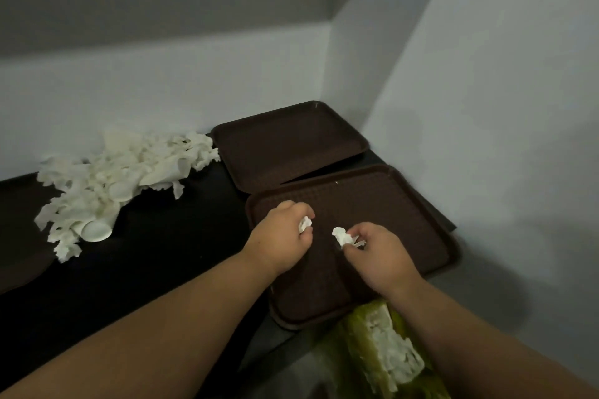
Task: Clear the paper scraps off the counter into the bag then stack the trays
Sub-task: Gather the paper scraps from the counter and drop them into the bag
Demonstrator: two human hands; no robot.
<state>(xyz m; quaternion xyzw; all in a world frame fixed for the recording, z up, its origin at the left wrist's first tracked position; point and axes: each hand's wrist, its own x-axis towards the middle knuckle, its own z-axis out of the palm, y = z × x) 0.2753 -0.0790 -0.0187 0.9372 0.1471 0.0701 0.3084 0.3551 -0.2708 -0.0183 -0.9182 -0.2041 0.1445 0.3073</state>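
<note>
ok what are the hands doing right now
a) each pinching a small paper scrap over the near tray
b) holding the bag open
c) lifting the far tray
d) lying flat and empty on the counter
a: the left hand pinches one paper scrap and the right hand pinches a second scrap, both over the near tray.

head view, looking down, close
</note>
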